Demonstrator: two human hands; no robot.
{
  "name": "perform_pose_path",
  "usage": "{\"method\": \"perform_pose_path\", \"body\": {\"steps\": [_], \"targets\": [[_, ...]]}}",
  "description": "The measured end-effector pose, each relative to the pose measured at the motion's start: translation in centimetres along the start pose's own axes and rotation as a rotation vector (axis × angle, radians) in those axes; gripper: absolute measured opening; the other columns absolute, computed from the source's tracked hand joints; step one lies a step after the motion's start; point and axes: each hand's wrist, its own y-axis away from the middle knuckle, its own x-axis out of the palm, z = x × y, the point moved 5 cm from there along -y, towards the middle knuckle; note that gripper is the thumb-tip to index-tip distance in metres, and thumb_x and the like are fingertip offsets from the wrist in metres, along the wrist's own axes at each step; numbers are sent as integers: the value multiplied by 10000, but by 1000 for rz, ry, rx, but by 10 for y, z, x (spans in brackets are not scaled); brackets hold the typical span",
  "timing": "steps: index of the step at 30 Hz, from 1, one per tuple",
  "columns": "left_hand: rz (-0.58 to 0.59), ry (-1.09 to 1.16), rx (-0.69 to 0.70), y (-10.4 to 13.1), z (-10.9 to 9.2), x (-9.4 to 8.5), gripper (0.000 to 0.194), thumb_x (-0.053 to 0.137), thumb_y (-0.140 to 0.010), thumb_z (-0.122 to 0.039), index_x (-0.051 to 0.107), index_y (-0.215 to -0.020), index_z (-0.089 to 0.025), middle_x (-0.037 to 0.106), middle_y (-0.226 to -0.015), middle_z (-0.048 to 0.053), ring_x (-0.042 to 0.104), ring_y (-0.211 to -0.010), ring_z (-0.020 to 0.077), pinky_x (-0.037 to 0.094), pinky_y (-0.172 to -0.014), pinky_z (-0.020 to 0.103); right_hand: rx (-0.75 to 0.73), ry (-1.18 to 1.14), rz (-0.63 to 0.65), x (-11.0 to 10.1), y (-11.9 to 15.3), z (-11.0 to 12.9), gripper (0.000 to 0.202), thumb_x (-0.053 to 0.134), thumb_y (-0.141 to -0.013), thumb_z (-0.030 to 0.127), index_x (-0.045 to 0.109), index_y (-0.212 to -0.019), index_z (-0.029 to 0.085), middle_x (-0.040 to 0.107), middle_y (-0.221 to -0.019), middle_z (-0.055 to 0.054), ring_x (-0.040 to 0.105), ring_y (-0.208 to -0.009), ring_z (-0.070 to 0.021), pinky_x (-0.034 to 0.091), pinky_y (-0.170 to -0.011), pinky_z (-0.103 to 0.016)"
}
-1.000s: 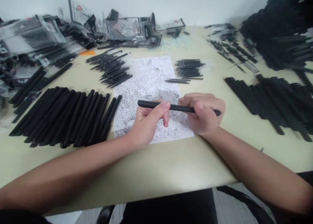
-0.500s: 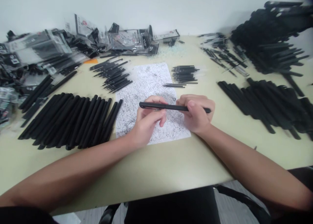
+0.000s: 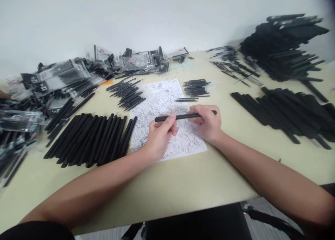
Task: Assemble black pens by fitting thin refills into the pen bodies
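Observation:
A black pen (image 3: pixel 184 116) lies level between my two hands, above a sheet of paper (image 3: pixel 167 89) covered in scribbles. My left hand (image 3: pixel 162 130) is closed on the pen's left end, the thumb pressed on top. Around its right end wrap the fingers of my right hand (image 3: pixel 206 120), and the tip pokes out past the knuckles. Left of my left hand lies a row of black pens (image 3: pixel 91 138). Just beyond the hands are two groups of thin black refills, one at the left (image 3: pixel 129 93) and one at the right (image 3: pixel 196 88).
Crumpled clear and black packets (image 3: pixel 62 75) crowd the back left of the pale table (image 3: pixel 183 184). At the right lie more black pens (image 3: pixel 293 114), with a tall dark heap of pens (image 3: pixel 277 44) behind. Loose thin refills (image 3: pixel 238 67) are scattered near that heap.
The view has shifted, so the table's things sit lower and further right. My left thumb has moved from below the pen onto it, closing the left hand's grip. The right hand still holds the pen.

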Motion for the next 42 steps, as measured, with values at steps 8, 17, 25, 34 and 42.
{"method": "perform_pose_path", "body": {"steps": [8,17,25,34,42], "targets": [[16,-23,-32,0,2,-1,381,749,-707,-523,639,-623,-168,516,-562,-28,447,-498,58,385,-548,249,22,-42,-9,0,0,0,520,590,-795,360,243,-442,201,238,-444,51,235,-437,-65,165,-444,-262],[14,36,56,1,-4,-1,246,769,-702,-294,656,-913,-237,536,-686,-58,503,-500,56,388,-524,236,65,-200,-56,1,-7,-1,556,616,-772,364,209,-429,201,181,-440,67,184,-404,-53,149,-418,-251],[-22,46,5,0,0,-1,248,755,-740,-369,582,-727,-192,540,-661,-45,472,-497,53,378,-530,241,77,-177,-65,-1,-7,-3,556,626,-754,397,213,-431,213,177,-440,67,169,-413,-62,151,-415,-255],[-15,68,-33,1,-1,-1,242,778,-682,-310,576,-653,-180,513,-586,-45,463,-515,65,386,-553,245,58,-100,-97,-4,-7,-3,569,650,-760,412,226,-441,207,194,-448,64,175,-423,-58,141,-415,-256],[-39,133,-70,0,-2,-2,220,754,-671,-256,562,-617,-165,508,-602,-35,450,-533,60,387,-556,230,-104,180,-110,-6,-3,3,551,549,-890,463,307,-477,190,256,-472,51,236,-454,-71,175,-451,-264]]}}
